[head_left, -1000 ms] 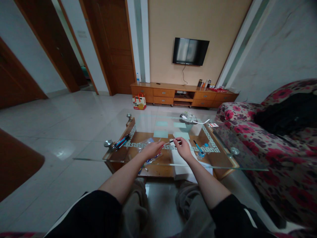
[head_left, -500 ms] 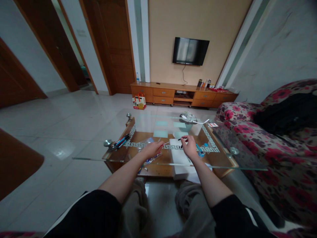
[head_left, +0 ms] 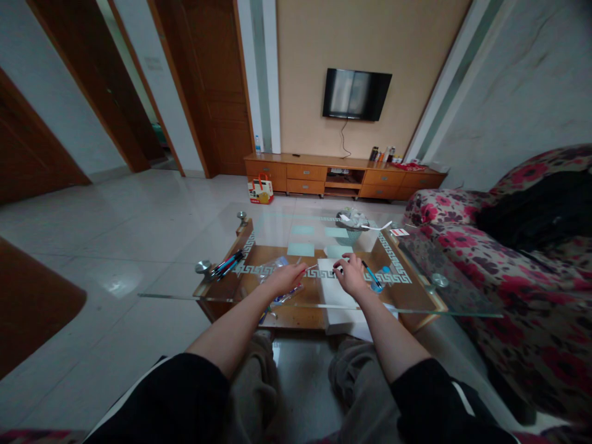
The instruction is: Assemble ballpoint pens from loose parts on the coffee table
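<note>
My left hand pinches a thin white pen refill whose tip points right, over the glass coffee table. My right hand is a short way to the right and grips a small black pen part between its fingertips. The two pieces are apart, with a small gap between them. A clear plastic bag lies just behind my left hand. A blue pen lies on the glass right of my right hand.
A bundle of pens rests at the table's left edge. A white box sits on the wooden shelf under the glass. A small basket stands at the far end. A floral sofa runs along the right.
The pen was held in both hands, then my right hand pulled the black part off to the right. It has now come back a little toward my left hand.
</note>
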A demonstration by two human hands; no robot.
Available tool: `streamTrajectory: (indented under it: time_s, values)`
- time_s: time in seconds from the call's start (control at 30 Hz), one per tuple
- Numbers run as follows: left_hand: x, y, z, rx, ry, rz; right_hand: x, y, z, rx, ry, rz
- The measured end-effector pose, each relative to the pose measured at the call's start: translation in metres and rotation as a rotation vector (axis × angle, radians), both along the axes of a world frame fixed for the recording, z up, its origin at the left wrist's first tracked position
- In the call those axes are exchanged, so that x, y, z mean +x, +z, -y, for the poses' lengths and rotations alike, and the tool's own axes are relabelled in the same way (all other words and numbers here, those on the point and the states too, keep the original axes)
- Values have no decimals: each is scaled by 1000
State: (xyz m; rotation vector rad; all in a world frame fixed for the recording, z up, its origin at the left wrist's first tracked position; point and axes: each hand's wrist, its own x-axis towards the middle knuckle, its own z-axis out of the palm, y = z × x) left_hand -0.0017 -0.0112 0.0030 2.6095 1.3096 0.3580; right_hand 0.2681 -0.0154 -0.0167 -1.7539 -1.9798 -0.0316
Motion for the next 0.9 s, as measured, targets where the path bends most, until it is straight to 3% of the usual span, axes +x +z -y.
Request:
streamTrajectory:
  time_s: [0.37, 0.9]
  values:
    - [1, -1, -1, 7, -6, -18, -1, -1, 1, -72, -34, 12]
    - [1, 2, 1, 0, -4, -14, -2, -1, 2, -30, -31, -21]
